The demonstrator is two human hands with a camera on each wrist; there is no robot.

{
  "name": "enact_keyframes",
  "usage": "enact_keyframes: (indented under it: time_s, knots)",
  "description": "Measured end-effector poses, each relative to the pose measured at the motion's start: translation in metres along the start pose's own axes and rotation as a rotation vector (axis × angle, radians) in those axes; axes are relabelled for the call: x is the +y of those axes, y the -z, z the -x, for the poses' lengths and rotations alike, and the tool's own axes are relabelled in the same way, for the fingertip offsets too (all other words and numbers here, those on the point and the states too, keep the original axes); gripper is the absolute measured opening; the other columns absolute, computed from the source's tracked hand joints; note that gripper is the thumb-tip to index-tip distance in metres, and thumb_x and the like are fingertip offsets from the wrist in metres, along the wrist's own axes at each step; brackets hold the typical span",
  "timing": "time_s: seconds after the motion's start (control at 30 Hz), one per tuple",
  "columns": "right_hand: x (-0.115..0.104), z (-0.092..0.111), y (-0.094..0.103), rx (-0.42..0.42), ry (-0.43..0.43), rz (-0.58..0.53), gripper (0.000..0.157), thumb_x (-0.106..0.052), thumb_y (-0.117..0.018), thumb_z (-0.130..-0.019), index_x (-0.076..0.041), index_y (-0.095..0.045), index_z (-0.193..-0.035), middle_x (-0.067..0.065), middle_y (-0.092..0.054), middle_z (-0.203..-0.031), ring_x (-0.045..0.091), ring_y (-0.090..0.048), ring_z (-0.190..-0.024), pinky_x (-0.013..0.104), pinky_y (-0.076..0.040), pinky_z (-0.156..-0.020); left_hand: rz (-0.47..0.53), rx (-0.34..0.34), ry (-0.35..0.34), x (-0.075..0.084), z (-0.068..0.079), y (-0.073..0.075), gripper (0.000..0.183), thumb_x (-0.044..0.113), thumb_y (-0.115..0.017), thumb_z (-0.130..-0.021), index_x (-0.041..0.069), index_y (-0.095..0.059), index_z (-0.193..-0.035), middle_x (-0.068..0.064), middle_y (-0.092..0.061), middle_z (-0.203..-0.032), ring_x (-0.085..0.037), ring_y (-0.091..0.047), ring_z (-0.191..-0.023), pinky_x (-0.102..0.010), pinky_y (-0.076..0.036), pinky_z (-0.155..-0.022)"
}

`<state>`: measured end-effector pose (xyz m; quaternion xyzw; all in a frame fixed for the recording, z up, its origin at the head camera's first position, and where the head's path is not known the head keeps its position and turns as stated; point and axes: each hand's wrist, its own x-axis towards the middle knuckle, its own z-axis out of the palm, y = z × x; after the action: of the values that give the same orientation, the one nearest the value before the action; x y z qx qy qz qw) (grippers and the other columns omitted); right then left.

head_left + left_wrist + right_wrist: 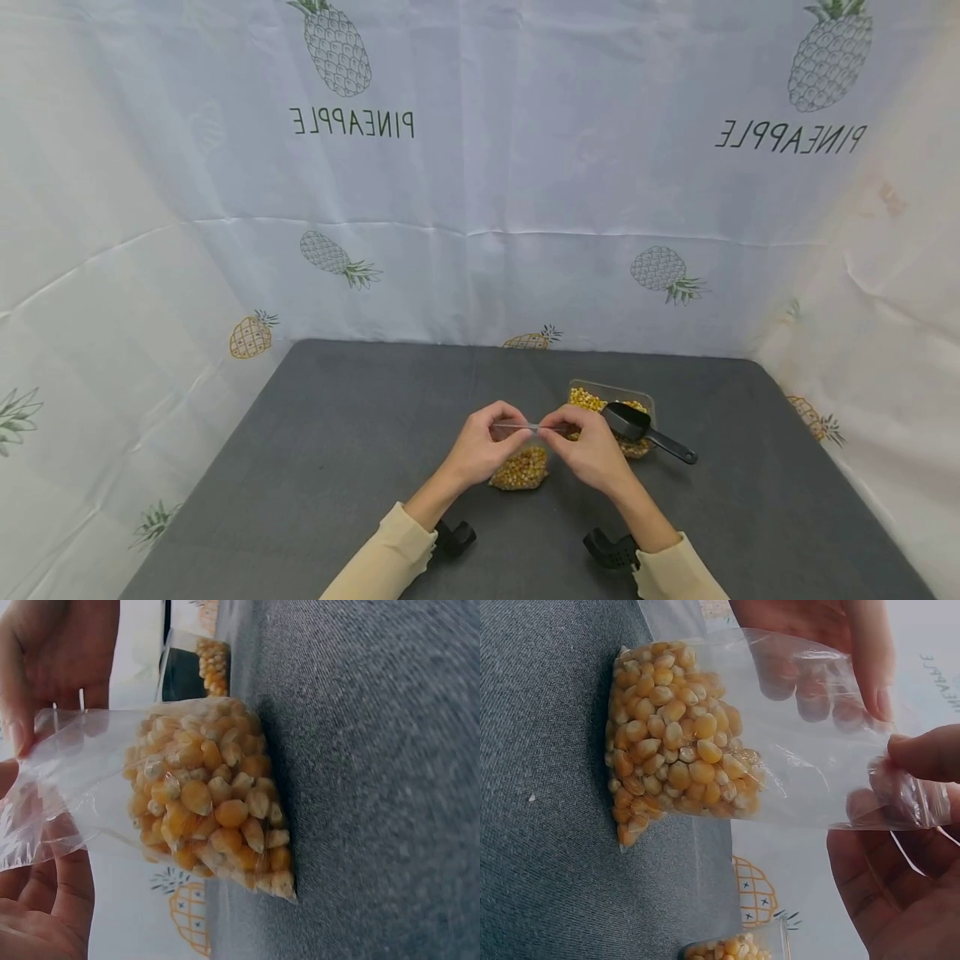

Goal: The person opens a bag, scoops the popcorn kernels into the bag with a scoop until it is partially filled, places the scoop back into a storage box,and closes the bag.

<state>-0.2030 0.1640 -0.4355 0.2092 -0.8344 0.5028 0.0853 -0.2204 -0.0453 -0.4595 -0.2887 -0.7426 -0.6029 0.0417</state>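
Observation:
A clear plastic bag of corn kernels (520, 471) stands upright on the grey table, its lower part full. Its upper part is bare film, narrowing to a strip at the top edge. My left hand (486, 443) pinches that top edge between thumb and fingers. Close beside it, my right hand (589, 448) pinches the same edge, the thumb tips almost meeting. In the left wrist view the kernels (206, 795) press against the film, and the bag's base touches the table. The right wrist view shows the thumbs on the top strip (930, 802).
Behind my right hand stands a clear container (651, 402) of corn kernels, with a black scoop (630, 422) lying across it, handle out to the right. One small pale bit (532, 797) lies on the table. A pineapple-print curtain (480, 167) surrounds the table.

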Motion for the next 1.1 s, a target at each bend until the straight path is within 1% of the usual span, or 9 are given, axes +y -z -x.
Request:
enact_keyframes:
  time_s: [0.13, 0.23, 0.33, 0.53, 0.7, 0.8, 0.9, 1.03, 1.1]
  knots:
    - [0.0, 0.0, 0.0, -0.002, 0.011, -0.001, 0.004, -0.011, -0.073, -0.095, -0.014, -0.076, -0.095, -0.002, -0.068, -0.091, 0.012, -0.062, -0.076, 0.034, -0.052, -0.067, 0.044, -0.005, 0.012, 0.0, -0.002, -0.002, 0.011, 0.011, -0.071, -0.097, 0.004, -0.069, -0.104, -0.01, -0.069, -0.103, -0.026, -0.071, -0.101, -0.044, -0.057, -0.086]
    - [0.0, 0.001, 0.001, -0.001, 0.013, 0.003, 0.006, -0.01, -0.073, -0.095, -0.015, -0.076, -0.096, -0.002, -0.069, -0.091, 0.012, -0.063, -0.077, 0.034, -0.052, -0.068, 0.045, -0.015, 0.03, 0.001, -0.003, -0.002, 0.009, 0.013, -0.07, -0.098, 0.005, -0.07, -0.102, -0.008, -0.069, -0.101, -0.023, -0.071, -0.101, -0.043, -0.056, -0.088]
    - [0.001, 0.002, 0.003, 0.005, 0.006, 0.002, 0.005, -0.011, -0.073, -0.095, -0.015, -0.076, -0.097, -0.003, -0.069, -0.091, 0.014, -0.064, -0.078, 0.034, -0.053, -0.069, 0.019, -0.02, 0.034, 0.002, -0.003, -0.002, 0.008, 0.016, -0.069, -0.099, 0.008, -0.071, -0.1, -0.005, -0.07, -0.099, -0.021, -0.071, -0.099, -0.041, -0.056, -0.089]
    - [0.006, 0.004, 0.01, 0.032, 0.002, 0.012, 0.005, -0.01, -0.073, -0.095, -0.013, -0.076, -0.096, -0.002, -0.07, -0.09, 0.019, -0.066, -0.08, 0.031, -0.054, -0.072, -0.001, -0.019, 0.017, 0.002, -0.004, -0.002, 0.011, 0.018, -0.068, -0.1, 0.007, -0.071, -0.099, -0.006, -0.071, -0.097, -0.027, -0.072, -0.093, -0.043, -0.056, -0.086]
    - [0.009, 0.005, 0.012, 0.028, 0.001, 0.036, 0.003, -0.011, -0.073, -0.095, -0.011, -0.076, -0.097, -0.003, -0.069, -0.089, 0.018, -0.066, -0.08, 0.031, -0.054, -0.073, 0.016, -0.027, 0.02, 0.002, -0.005, -0.003, 0.01, 0.015, -0.07, -0.098, 0.005, -0.072, -0.101, -0.007, -0.07, -0.099, -0.026, -0.071, -0.099, -0.043, -0.056, -0.088]
    - [0.009, 0.005, 0.012, 0.026, 0.007, 0.04, 0.004, -0.011, -0.072, -0.095, -0.009, -0.075, -0.097, -0.004, -0.069, -0.089, 0.017, -0.066, -0.079, 0.031, -0.054, -0.073, 0.016, -0.032, 0.021, 0.003, -0.006, -0.005, 0.011, 0.012, -0.071, -0.097, 0.004, -0.072, -0.105, -0.009, -0.07, -0.103, -0.026, -0.071, -0.102, -0.041, -0.056, -0.089]
    - [0.01, 0.006, 0.011, 0.031, 0.016, 0.036, 0.003, -0.01, -0.072, -0.095, -0.01, -0.076, -0.097, -0.004, -0.068, -0.089, 0.017, -0.065, -0.079, 0.031, -0.054, -0.073, 0.013, -0.035, 0.029, 0.004, -0.007, -0.007, 0.012, 0.01, -0.071, -0.096, 0.003, -0.072, -0.106, -0.011, -0.07, -0.104, -0.027, -0.07, -0.103, -0.037, -0.055, -0.09]
    - [0.01, 0.006, 0.01, 0.047, 0.031, 0.047, 0.006, -0.009, -0.073, -0.094, -0.014, -0.076, -0.095, -0.005, -0.068, -0.088, 0.014, -0.065, -0.078, 0.031, -0.054, -0.073, -0.009, -0.036, 0.028, 0.004, -0.008, -0.007, 0.008, 0.01, -0.071, -0.097, 0.006, -0.074, -0.103, -0.006, -0.07, -0.101, -0.021, -0.07, -0.1, -0.03, -0.055, -0.088]
    - [0.01, 0.007, 0.011, 0.057, 0.037, 0.065, 0.008, -0.009, -0.074, -0.094, -0.016, -0.076, -0.095, -0.007, -0.069, -0.088, 0.011, -0.065, -0.077, 0.031, -0.054, -0.073, -0.015, -0.04, 0.021, 0.004, -0.008, -0.006, 0.007, 0.013, -0.071, -0.097, 0.008, -0.074, -0.101, -0.004, -0.07, -0.099, -0.019, -0.071, -0.099, -0.029, -0.055, -0.087]
